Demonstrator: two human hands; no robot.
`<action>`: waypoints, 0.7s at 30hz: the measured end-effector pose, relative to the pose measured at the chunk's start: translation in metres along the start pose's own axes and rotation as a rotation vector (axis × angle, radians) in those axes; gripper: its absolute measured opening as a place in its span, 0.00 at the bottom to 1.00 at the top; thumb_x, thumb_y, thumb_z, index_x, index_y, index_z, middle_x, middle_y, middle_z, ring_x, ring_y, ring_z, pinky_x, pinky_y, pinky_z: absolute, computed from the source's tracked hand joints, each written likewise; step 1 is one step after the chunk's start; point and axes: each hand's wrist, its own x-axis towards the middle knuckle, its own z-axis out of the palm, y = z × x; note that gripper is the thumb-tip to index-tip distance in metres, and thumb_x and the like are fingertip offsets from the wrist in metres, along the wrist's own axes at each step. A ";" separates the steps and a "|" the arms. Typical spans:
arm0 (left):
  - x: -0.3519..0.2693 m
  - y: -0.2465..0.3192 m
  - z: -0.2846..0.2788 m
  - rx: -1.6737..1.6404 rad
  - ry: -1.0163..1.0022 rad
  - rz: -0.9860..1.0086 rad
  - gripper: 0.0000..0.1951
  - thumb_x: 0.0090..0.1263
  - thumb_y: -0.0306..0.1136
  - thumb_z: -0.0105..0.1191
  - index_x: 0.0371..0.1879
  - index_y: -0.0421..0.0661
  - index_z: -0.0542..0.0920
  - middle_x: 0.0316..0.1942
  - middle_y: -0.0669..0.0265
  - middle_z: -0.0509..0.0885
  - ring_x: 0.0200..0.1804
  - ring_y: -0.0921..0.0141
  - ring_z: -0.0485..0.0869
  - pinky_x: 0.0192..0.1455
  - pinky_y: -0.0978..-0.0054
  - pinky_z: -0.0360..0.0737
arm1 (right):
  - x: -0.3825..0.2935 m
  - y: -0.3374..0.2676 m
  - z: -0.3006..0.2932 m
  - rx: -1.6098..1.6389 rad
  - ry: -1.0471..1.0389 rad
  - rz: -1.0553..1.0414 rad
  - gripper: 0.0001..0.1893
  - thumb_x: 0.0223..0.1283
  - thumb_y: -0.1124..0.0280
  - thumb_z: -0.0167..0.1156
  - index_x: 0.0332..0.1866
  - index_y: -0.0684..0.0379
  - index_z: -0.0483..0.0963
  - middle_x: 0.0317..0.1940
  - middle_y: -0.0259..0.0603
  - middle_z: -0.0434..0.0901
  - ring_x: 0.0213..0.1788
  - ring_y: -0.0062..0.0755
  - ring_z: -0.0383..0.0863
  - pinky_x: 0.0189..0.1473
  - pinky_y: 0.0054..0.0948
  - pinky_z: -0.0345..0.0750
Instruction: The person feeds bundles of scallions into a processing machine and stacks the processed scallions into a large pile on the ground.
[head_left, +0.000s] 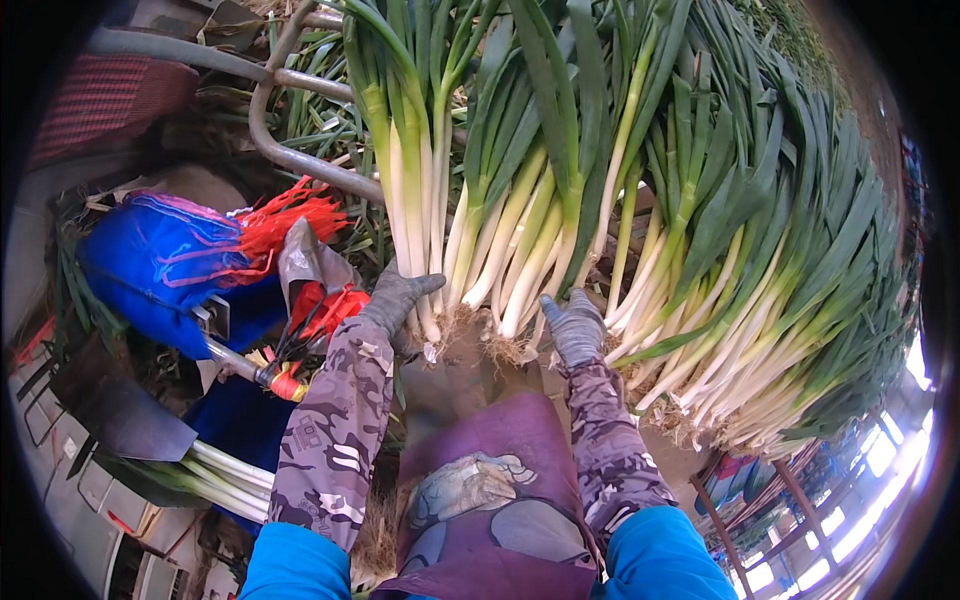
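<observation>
My left hand (396, 301), in a grey glove, is at the root end of a bunch of long green onions (411, 202). Its thumb lies across the white stems, with the other fingers largely hidden. My right hand (576, 328), also gloved, is beside the roots of the middle bunch (517, 270). Its thumb and fingers are apart near a drooping leaf tip, and I see no stem held between them. Both bunches stand leaning away from me, with roots towards my purple apron (487, 427).
A long row of green onions (750, 330) curves along the right. At left are a bent metal tube frame (292, 154), a blue bundle (165, 262) with red plastic strips (289, 225), and a dark sheet (120, 405) by more onion stems (225, 480). Reddish metal bars (806, 510) stand lower right.
</observation>
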 end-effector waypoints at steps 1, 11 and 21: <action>0.003 -0.007 -0.002 -0.002 0.005 0.025 0.30 0.58 0.29 0.72 0.61 0.39 0.77 0.48 0.59 0.86 0.46 0.65 0.86 0.51 0.68 0.83 | -0.001 -0.004 -0.001 -0.007 -0.007 0.007 0.32 0.60 0.42 0.66 0.54 0.64 0.76 0.37 0.57 0.85 0.44 0.60 0.85 0.47 0.49 0.79; 0.009 -0.013 -0.001 -0.008 -0.043 0.102 0.28 0.60 0.29 0.71 0.60 0.40 0.78 0.48 0.62 0.86 0.47 0.68 0.85 0.51 0.70 0.82 | -0.015 0.035 0.079 1.326 0.030 0.108 0.26 0.64 0.65 0.66 0.60 0.67 0.65 0.42 0.47 0.81 0.39 0.37 0.84 0.43 0.30 0.83; -0.005 0.002 -0.017 -0.041 -0.077 -0.023 0.31 0.58 0.31 0.72 0.62 0.40 0.76 0.49 0.61 0.86 0.48 0.65 0.85 0.54 0.67 0.82 | -0.059 -0.082 -0.016 1.294 -0.437 0.002 0.20 0.66 0.65 0.64 0.56 0.69 0.76 0.31 0.37 0.81 0.23 0.18 0.79 0.24 0.18 0.76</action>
